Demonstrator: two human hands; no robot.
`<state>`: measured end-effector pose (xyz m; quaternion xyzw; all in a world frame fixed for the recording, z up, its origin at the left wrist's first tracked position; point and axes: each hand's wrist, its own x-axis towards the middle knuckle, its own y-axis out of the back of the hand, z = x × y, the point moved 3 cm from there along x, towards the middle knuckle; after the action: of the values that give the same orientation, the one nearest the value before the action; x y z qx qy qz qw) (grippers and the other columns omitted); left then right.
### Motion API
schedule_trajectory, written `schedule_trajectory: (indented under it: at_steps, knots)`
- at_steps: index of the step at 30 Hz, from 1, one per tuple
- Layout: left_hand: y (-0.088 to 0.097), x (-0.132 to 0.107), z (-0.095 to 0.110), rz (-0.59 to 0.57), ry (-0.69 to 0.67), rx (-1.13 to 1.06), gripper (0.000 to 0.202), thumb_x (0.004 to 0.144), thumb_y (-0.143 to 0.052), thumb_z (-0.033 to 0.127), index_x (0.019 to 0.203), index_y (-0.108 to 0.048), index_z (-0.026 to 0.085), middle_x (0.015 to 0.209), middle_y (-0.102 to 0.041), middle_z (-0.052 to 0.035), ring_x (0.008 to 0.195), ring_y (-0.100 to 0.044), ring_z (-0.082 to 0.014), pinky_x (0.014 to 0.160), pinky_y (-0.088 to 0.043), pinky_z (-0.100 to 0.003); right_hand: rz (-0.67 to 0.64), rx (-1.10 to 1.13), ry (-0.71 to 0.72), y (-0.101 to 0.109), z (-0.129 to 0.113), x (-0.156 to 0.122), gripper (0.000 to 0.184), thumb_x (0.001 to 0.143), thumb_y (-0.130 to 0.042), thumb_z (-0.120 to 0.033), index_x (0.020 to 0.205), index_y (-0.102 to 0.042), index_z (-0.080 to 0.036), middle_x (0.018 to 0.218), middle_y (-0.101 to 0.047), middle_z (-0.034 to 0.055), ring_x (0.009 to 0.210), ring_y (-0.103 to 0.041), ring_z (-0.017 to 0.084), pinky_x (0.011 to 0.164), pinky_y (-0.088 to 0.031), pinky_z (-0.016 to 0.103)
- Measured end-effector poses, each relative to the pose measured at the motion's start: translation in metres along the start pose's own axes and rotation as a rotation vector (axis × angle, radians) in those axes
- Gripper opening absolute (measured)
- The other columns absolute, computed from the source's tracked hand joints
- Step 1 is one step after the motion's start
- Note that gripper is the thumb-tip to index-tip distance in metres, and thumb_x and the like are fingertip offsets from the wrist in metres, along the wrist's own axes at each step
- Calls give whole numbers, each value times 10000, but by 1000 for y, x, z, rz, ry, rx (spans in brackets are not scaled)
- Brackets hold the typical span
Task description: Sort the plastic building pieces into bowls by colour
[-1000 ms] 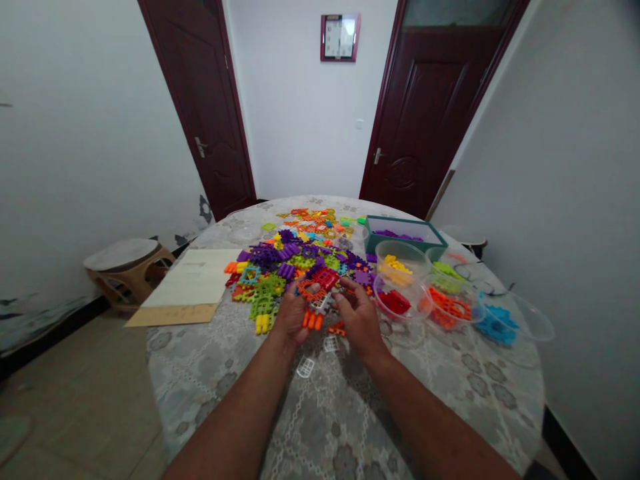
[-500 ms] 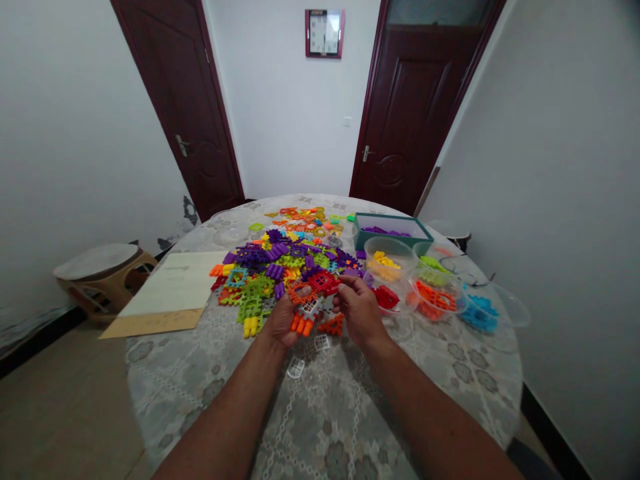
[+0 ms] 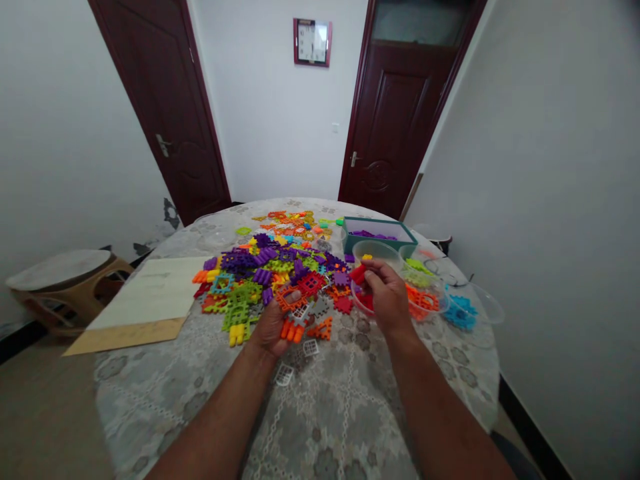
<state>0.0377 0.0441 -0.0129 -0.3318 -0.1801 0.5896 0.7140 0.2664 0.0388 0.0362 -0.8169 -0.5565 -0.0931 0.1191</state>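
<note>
My left hand [image 3: 273, 328] is closed around several plastic building pieces, among them an orange square frame [image 3: 287, 300] under the thumb and an orange ribbed piece [image 3: 292, 331]. A white lattice piece [image 3: 301, 312] shows between these two. Right beside the orange frame is a red window-frame piece [image 3: 311, 284]; I cannot tell if they are joined. My right hand [image 3: 391, 295] pinches a red building piece [image 3: 357, 274] over a clear bowl with red pieces [image 3: 365, 300]. Left of that bowl, a red toothed piece [image 3: 343, 305] lies on the cloth.
A mixed pile of building pieces [image 3: 245, 267] covers the table's middle. Clear bowls of orange pieces [image 3: 423, 298] and blue pieces [image 3: 461, 312] stand at right, with a green box [image 3: 380, 233] behind. Two white lattice pieces [image 3: 285, 375] lie in front. Cardboard [image 3: 145, 293] overhangs the left edge.
My right hand has moved right, away from the left hand, to the bowl of red pieces, and a red piece shows in its fingers. My left hand keeps its hold. The view has shifted slightly right.
</note>
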Motion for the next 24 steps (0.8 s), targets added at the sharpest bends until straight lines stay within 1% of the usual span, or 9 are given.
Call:
schedule_trajectory:
  at_steps: [5,7,9,11,13,16,18,21,24]
  knots:
    - [-2,-2,-2,32,19,4,374,755,-824,211,1089,-657,192,864,-780,-44,701,-754,-204,570,-644,-324,167,-633,399,29,-10,12,302,902,-531,-271,1056,-773,-175,1041,-730,113,977,-650,254,934,-505,429]
    - [-2,-3,-4,37,26,6,371,758,-817,206,1088,-648,194,864,-779,-38,717,-761,-204,598,-648,-327,209,-744,471,34,-9,14,331,891,-518,-251,1091,-763,-154,1087,-717,141,1028,-639,276,957,-499,453]
    - [-1,-3,-5,29,32,10,402,761,-814,199,1125,-644,198,868,-782,-37,730,-767,-208,627,-654,-338,216,-750,491,31,-9,13,361,897,-504,-245,1145,-748,-149,1134,-707,154,1052,-634,280,937,-511,445]
    - [-1,-3,-7,2,32,9,460,761,-820,197,1182,-636,207,885,-788,-39,744,-773,-216,647,-657,-352,163,-679,460,21,-10,6,356,934,-499,-276,1167,-741,-161,1158,-708,147,1033,-647,268,902,-524,419]
    - [-2,-2,-9,-37,24,0,524,751,-835,192,1232,-629,218,891,-792,-37,760,-779,-223,659,-657,-350,34,-575,371,4,-10,-5,341,972,-519,-342,1180,-738,-185,1148,-725,120,982,-668,248,875,-528,389]
    - [-5,-1,-14,-96,30,-23,583,738,-857,189,1274,-628,218,858,-788,-30,771,-787,-231,664,-653,-331,-194,-446,209,-22,-7,-23,335,964,-594,-413,1202,-730,-219,1023,-751,66,866,-679,218,812,-525,349]
    - [-7,-1,-17,-119,44,-47,578,742,-863,189,1271,-630,203,834,-783,-31,748,-787,-227,657,-651,-316,-288,-365,129,-35,-4,-32,331,936,-634,-406,1196,-724,-223,930,-745,39,794,-667,201,755,-520,326]
    - [-8,-2,-20,-134,71,-92,513,759,-862,186,1221,-638,173,803,-777,-38,670,-772,-211,619,-647,-298,-320,-232,24,-43,3,-36,328,905,-651,-396,1166,-714,-208,855,-723,18,723,-642,180,671,-512,297]
    - [-7,-2,-22,-122,118,-93,416,794,-842,209,1158,-650,147,790,-775,-57,634,-759,-209,576,-640,-290,-265,-145,-65,-41,8,-33,337,881,-652,-403,1141,-693,-194,778,-675,-5,627,-596,159,557,-478,267]
